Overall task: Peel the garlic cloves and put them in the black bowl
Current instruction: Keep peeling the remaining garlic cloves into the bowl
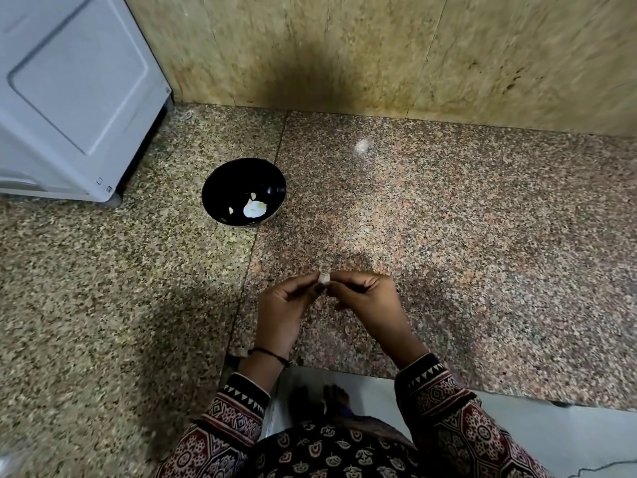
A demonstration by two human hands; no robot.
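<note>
I hold one garlic clove (324, 278) between the fingers of both hands, just above the speckled granite bench (448, 236). My left hand (284, 307) pinches it from the left with thumb and forefinger. My right hand (367, 298) pinches it from the right, its other fingers curled in. The black bowl (227, 177) stands on the bench ahead of my fingers and to their left, well apart from them. A few pale pieces (254, 208) lie at its bottom. Farther left, beyond the bowl, stands a white appliance (76, 91); the small marks (103, 185) at its lower corner are too small to read. A black thread (272, 355) circles my left wrist, and patterned sleeves (448, 419) cover both forearms.
</note>
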